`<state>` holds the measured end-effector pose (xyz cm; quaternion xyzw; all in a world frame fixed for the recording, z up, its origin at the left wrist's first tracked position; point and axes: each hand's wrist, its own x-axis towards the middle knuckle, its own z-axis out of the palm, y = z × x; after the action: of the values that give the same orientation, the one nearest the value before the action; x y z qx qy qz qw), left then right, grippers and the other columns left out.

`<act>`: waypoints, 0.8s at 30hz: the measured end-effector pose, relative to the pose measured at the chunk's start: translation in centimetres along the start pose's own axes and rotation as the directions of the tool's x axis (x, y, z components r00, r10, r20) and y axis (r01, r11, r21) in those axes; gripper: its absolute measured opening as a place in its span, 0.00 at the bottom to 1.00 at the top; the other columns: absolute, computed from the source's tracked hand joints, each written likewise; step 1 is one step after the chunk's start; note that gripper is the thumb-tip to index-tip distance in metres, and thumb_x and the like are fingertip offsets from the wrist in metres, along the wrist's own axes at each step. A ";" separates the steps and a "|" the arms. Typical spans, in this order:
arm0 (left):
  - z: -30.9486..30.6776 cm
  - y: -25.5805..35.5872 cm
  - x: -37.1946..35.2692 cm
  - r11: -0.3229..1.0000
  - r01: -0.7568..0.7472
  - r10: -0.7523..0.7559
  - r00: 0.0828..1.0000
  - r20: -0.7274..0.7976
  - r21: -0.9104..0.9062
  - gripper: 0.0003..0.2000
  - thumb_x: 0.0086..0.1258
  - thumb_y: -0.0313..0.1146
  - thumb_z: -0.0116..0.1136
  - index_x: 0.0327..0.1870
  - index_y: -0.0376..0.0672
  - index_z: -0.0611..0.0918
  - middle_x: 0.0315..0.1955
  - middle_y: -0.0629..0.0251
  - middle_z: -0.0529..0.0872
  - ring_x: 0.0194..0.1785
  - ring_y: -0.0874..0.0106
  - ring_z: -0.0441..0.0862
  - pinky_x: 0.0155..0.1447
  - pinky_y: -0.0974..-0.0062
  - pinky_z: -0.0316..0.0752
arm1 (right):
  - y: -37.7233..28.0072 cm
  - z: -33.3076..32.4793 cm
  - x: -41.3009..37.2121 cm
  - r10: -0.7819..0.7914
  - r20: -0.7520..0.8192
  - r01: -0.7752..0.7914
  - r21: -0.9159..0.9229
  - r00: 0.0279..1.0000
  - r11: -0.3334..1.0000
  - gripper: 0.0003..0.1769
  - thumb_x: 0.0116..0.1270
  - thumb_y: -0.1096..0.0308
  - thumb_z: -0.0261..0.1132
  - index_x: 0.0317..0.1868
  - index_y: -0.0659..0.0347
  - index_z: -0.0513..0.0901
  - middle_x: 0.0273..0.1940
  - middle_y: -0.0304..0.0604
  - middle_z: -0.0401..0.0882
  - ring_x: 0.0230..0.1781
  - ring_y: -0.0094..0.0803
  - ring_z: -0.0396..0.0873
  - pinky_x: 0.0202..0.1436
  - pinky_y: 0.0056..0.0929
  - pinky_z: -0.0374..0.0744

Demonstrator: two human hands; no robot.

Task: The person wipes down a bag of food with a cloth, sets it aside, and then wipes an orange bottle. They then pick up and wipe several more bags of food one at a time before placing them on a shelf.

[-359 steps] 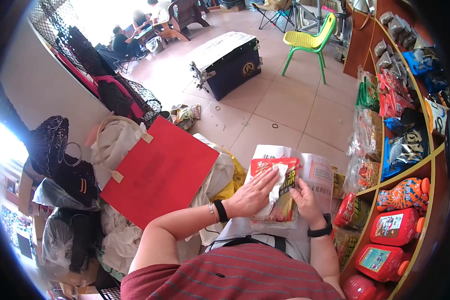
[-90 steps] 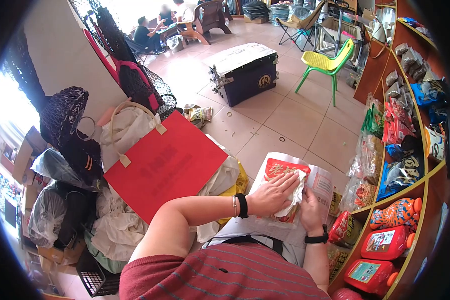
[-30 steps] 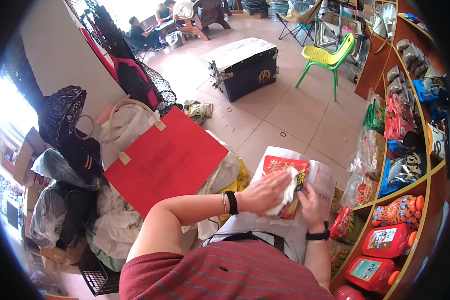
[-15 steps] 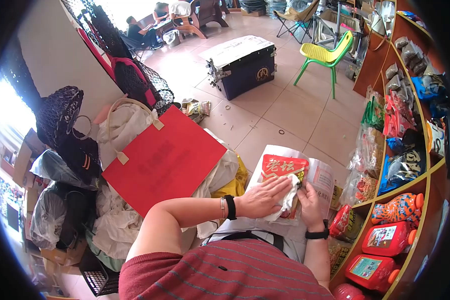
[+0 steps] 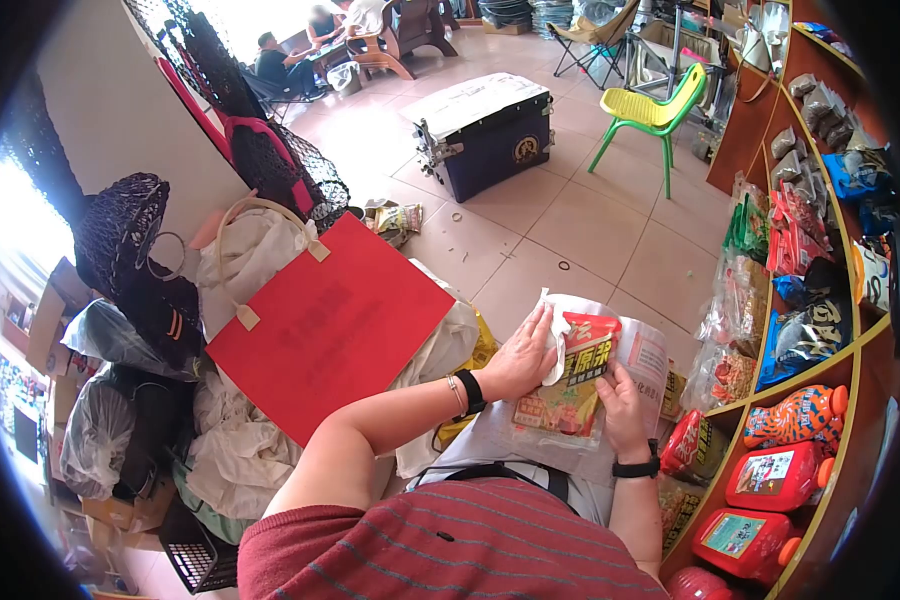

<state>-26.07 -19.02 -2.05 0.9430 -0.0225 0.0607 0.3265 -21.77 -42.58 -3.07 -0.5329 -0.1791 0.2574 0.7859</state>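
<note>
A red, yellow and black food packet (image 5: 570, 385) with large printed characters lies on white printed paper (image 5: 642, 352) over my lap. My left hand (image 5: 518, 358) rests on the packet's upper left, fingers stretched over a crumpled white tissue (image 5: 559, 345) held against the packet. At the packet's right edge, my right hand (image 5: 625, 408) grips it between thumb and fingers. Part of the packet's upper left corner is hidden by the tissue.
A red paper bag (image 5: 330, 325) leans on white cloth bags to my left. Shelves on the right hold red jars (image 5: 778, 477) and snack packs. Ahead stand a dark box (image 5: 495, 145) and a yellow-green chair (image 5: 660, 105). People sit far back.
My left hand and the tissue have moved up and left across the packet, uncovering its middle and lower print. My right hand still grips the right edge.
</note>
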 end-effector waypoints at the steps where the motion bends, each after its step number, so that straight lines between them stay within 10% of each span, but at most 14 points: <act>1: 0.1 -0.1 0.2 0.999 0.032 -0.032 0.999 -0.005 -0.037 0.38 0.79 0.36 0.51 0.82 0.26 0.49 0.80 0.30 0.54 0.85 0.42 0.51 0.87 0.56 0.51 | 0.1 0.0 0.0 -0.009 -0.001 0.009 0.005 1.000 1.000 0.29 0.82 0.72 0.59 0.78 0.72 0.64 0.66 0.46 0.79 0.66 0.27 0.76 0.73 0.27 0.72; 15: 0.9 1.0 -9.0 0.999 0.000 0.001 1.000 0.013 -0.043 0.40 0.79 0.37 0.54 0.80 0.20 0.49 0.77 0.25 0.57 0.83 0.40 0.55 0.86 0.56 0.52 | 0.8 -0.4 0.1 -0.009 0.004 0.009 0.005 1.000 1.000 0.29 0.81 0.74 0.57 0.79 0.72 0.64 0.70 0.45 0.76 0.69 0.28 0.74 0.76 0.29 0.69; 24: 2.0 -2.8 -9.5 0.990 -0.058 0.067 0.996 0.067 -0.133 0.38 0.71 0.25 0.59 0.81 0.28 0.57 0.79 0.36 0.61 0.83 0.45 0.59 0.86 0.59 0.56 | 0.7 -1.0 0.3 -0.042 -0.329 0.096 0.150 0.943 0.984 0.30 0.79 0.73 0.61 0.78 0.70 0.67 0.70 0.46 0.77 0.71 0.29 0.73 0.77 0.31 0.68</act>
<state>-35.01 -18.02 -6.55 0.9200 -0.0675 0.0358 0.3844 -21.09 -42.93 -4.04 -0.4952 -0.0441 0.1523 0.8542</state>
